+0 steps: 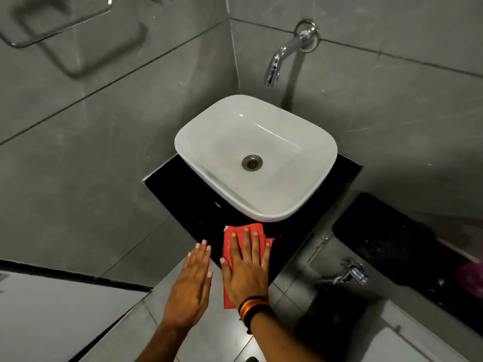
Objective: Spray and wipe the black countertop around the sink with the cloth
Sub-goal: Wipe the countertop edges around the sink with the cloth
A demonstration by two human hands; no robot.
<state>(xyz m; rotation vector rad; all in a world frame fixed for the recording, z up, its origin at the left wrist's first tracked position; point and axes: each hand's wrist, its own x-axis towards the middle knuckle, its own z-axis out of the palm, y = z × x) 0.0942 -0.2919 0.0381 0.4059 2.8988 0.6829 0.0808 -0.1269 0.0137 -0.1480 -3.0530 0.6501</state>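
Note:
A white basin [257,126] stands on a small black countertop [183,194] set in a grey tiled corner. A red cloth [230,246] lies flat on the counter's front corner, its near end hanging over the edge. My right hand [247,267] presses flat on the cloth, fingers spread, with a striped band on the wrist. My left hand [190,286] hovers flat just left of the cloth, at the counter's front-left edge, holding nothing. No spray bottle is in view.
A chrome tap [277,64] juts from the wall above the basin. A chrome rail [60,30] hangs on the left wall. Lower right, a second tap [352,273] and a black surface [392,236] sit beside a pink object [473,280].

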